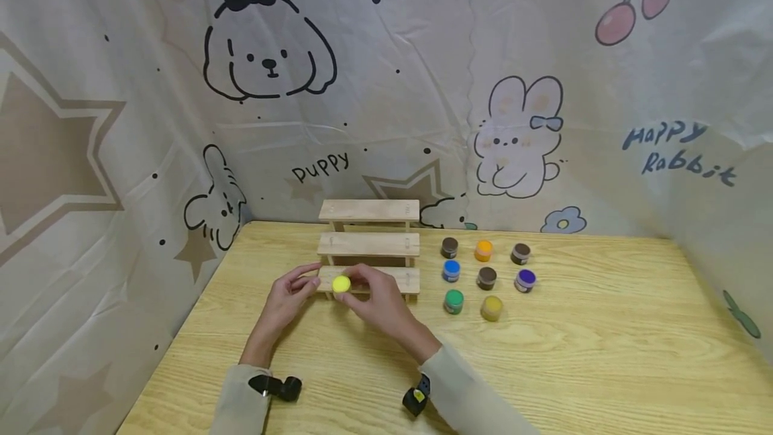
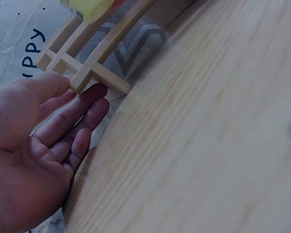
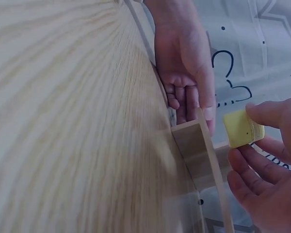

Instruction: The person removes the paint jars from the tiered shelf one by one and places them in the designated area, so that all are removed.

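Observation:
A small jar with a bright yellow lid (image 1: 341,284) is pinched between the thumb and fingers of my right hand (image 1: 383,301). In the right wrist view the jar (image 3: 237,128) shows yellow, held just over the lowest board. That board (image 1: 392,279) belongs to a three-tier wooden stand, whose middle board (image 1: 368,244) and top board (image 1: 368,210) rise behind it. My left hand (image 1: 286,301) holds the left end of the lowest board. The left wrist view has its thumb and fingers (image 2: 63,121) around the board's end, with the other fingers loosely curled below.
Right of the stand, several small jars stand in loose rows: dark brown (image 1: 449,248), orange (image 1: 484,250), blue (image 1: 451,270), purple (image 1: 525,280), green (image 1: 453,301) and dull yellow (image 1: 492,308) among them. A printed cloth (image 1: 398,119) hangs behind the wood-grain table (image 1: 604,341).

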Action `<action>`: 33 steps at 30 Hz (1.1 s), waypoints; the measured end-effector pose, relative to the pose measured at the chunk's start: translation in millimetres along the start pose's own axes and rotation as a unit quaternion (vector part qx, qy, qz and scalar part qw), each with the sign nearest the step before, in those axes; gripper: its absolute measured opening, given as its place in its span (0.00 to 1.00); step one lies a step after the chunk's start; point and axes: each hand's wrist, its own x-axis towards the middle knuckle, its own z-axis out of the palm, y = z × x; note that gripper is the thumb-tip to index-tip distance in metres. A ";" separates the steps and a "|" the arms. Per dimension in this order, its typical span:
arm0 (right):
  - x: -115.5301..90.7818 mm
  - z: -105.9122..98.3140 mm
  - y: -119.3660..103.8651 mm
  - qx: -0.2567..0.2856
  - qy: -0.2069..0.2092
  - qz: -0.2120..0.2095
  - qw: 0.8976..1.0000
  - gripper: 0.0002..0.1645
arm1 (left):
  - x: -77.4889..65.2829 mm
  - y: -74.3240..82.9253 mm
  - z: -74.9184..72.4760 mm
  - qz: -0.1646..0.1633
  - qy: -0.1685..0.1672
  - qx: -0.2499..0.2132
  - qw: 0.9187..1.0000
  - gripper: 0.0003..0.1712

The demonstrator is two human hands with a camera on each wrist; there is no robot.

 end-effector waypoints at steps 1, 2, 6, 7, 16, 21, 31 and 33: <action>-1.9 -1.8 -0.5 -0.002 0.001 -0.002 1.000 0.18 | 0.0 0.2 0.0 0.000 0.002 0.001 1.000 0.22; -3.8 -3.8 -1.1 -0.005 0.002 -0.005 1.000 0.18 | 0.0 0.2 0.0 0.000 0.003 0.002 1.000 0.22; -11.0 -13.0 -2.9 -0.015 0.008 -0.006 1.000 0.17 | 0.1 0.3 -0.3 0.005 0.005 0.004 1.000 0.22; -12.9 -15.5 -3.0 -0.017 0.010 -0.008 1.000 0.17 | 0.2 0.0 -0.4 0.006 0.004 0.003 1.000 0.22; -29.9 -34.7 -2.9 -0.013 0.018 -0.019 1.000 0.17 | -0.4 -2.5 -1.7 0.013 0.002 0.005 1.000 0.22; -42.3 -48.8 -2.6 -0.016 0.022 -0.011 1.000 0.18 | -0.5 -2.3 -0.6 0.016 -0.001 0.004 1.000 0.23; -70.5 -83.8 -1.3 -0.023 0.036 0.002 0.999 0.20 | 1.0 -2.7 0.4 0.011 0.003 0.008 1.000 0.23; -76.4 -88.9 0.0 -0.038 0.042 -0.004 0.998 0.20 | 0.6 -2.8 -0.7 0.009 0.001 0.009 1.000 0.23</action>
